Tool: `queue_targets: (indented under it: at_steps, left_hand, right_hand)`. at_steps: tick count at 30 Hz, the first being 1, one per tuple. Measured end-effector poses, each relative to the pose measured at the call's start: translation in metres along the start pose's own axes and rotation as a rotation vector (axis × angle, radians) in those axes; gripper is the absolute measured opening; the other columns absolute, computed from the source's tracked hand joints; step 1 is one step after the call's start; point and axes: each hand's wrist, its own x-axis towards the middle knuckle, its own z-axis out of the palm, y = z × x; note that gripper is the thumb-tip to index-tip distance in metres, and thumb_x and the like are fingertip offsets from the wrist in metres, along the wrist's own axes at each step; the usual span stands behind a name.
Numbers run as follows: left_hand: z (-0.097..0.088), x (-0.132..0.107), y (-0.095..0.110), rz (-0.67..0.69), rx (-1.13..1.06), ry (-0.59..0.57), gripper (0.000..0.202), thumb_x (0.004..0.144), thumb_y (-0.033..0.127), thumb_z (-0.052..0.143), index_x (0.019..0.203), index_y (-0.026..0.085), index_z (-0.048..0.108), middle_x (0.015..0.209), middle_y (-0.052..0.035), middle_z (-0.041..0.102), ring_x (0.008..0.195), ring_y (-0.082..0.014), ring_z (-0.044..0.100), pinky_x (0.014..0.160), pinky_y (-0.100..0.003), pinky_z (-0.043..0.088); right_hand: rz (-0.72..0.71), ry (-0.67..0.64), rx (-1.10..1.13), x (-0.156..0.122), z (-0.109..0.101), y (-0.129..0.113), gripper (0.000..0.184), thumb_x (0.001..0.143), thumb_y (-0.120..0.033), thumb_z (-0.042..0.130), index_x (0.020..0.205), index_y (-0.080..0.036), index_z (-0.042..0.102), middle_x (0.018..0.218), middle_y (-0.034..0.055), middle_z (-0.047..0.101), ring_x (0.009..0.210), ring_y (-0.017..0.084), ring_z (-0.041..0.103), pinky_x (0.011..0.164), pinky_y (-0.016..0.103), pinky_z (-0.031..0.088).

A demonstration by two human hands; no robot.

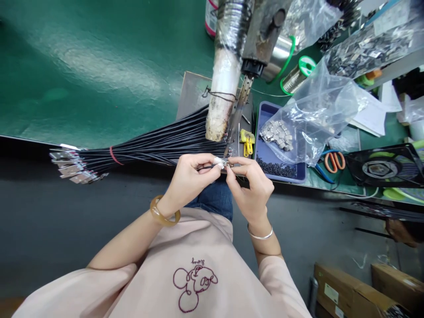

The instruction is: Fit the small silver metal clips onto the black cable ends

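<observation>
Both hands meet in front of my body at the bench edge. My left hand (195, 176) is closed in a pinch on a black cable (204, 167); white tape wraps one fingertip. Against it, my right hand (251, 185) pinches a small metal connector (226, 164) at the cable's end, largely hidden by the fingertips. Just behind the fingers lies a bundle of black cables (159, 137), tied with a red band (114, 155), with metal connectors (77, 170) at its left end. The thin metal tip of a soldering iron (234, 126) points down close above my fingertips.
A wrapped duct nozzle (220, 97) hangs over the cables. At right, a blue tray (300, 172) holds metal shells (278, 134) in a plastic bag and small black pieces (274, 168). Beyond are solder spools (294, 79), orange-handled scissors (334, 161) and a fan (384, 168). A yellow clip (247, 145) sits nearby.
</observation>
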Motion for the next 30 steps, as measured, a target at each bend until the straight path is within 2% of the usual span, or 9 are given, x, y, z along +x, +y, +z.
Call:
queue_targets:
  at_steps: [5,8,10,14,16,19,24,30]
  left_hand:
    - [0.000,-0.001,0.001,0.001,-0.077,-0.039,0.009,0.076,0.021,0.069,0.073,0.014,0.074,0.065,-0.0016,0.067,0.057,-0.0099,0.056,0.053,-0.019,0.045]
    - [-0.001,-0.002,0.001,0.009,-0.114,-0.023,0.007,0.077,0.020,0.070,0.077,0.014,0.071,0.066,-0.0008,0.067,0.057,-0.0092,0.058,0.055,-0.019,0.049]
    - [-0.002,-0.002,0.001,0.012,-0.145,-0.016,0.007,0.078,0.020,0.070,0.078,0.014,0.068,0.064,0.0000,0.066,0.056,-0.0083,0.058,0.055,-0.018,0.049]
    - [-0.004,-0.003,0.003,0.033,-0.189,-0.050,0.008,0.081,0.021,0.070,0.080,0.013,0.067,0.070,-0.0015,0.068,0.063,-0.0100,0.064,0.061,-0.018,0.053]
    - [-0.005,-0.003,0.003,0.034,-0.192,-0.064,0.009,0.082,0.022,0.069,0.082,0.014,0.068,0.073,-0.0027,0.070,0.067,-0.0114,0.067,0.065,-0.020,0.055]
    - [-0.004,-0.004,0.002,0.031,-0.180,-0.052,0.008,0.083,0.022,0.067,0.084,0.014,0.068,0.076,-0.0031,0.072,0.070,-0.0121,0.068,0.069,-0.020,0.055]
    - [0.001,-0.004,-0.001,0.031,-0.112,0.004,0.007,0.084,0.021,0.064,0.083,0.014,0.065,0.073,-0.0012,0.066,0.066,-0.0096,0.061,0.061,-0.017,0.049]
    - [0.006,-0.003,0.000,0.081,-0.084,0.064,0.008,0.085,0.022,0.063,0.084,0.014,0.065,0.073,-0.0003,0.064,0.065,-0.0085,0.058,0.058,-0.016,0.047]
  right_hand:
    - [-0.085,0.059,-0.096,-0.003,0.002,-0.003,0.017,0.089,-0.010,0.065,0.092,-0.026,0.061,0.098,0.0021,0.078,0.088,0.015,0.076,0.077,0.027,0.061]
    - [-0.102,0.098,-0.112,-0.005,0.004,-0.005,0.020,0.087,-0.008,0.067,0.092,-0.026,0.061,0.098,0.0024,0.078,0.088,0.015,0.076,0.075,0.027,0.063]
    - [-0.012,0.108,-0.024,-0.006,0.005,-0.006,0.017,0.087,-0.008,0.067,0.089,-0.024,0.062,0.096,0.0024,0.077,0.086,0.015,0.076,0.072,0.025,0.064]
    - [0.322,0.005,0.306,-0.004,0.006,-0.007,0.008,0.091,-0.017,0.065,0.084,-0.020,0.062,0.095,0.0017,0.073,0.077,0.011,0.075,0.068,0.023,0.066]
    - [0.375,-0.022,0.355,-0.002,0.005,-0.006,0.008,0.091,-0.020,0.066,0.083,-0.020,0.063,0.096,0.0018,0.073,0.077,0.011,0.075,0.070,0.024,0.067]
    - [0.313,-0.003,0.279,0.000,0.005,-0.005,0.008,0.090,-0.019,0.067,0.082,-0.020,0.065,0.094,0.0021,0.073,0.083,0.013,0.073,0.069,0.025,0.065]
    - [0.165,0.040,0.151,0.001,0.010,0.000,0.011,0.088,-0.012,0.068,0.082,-0.021,0.066,0.090,0.0013,0.073,0.086,0.013,0.071,0.065,0.023,0.061]
    - [0.113,0.065,0.064,0.005,0.013,0.002,0.010,0.090,-0.015,0.067,0.082,-0.021,0.067,0.090,0.0023,0.073,0.087,0.015,0.071,0.069,0.029,0.060]
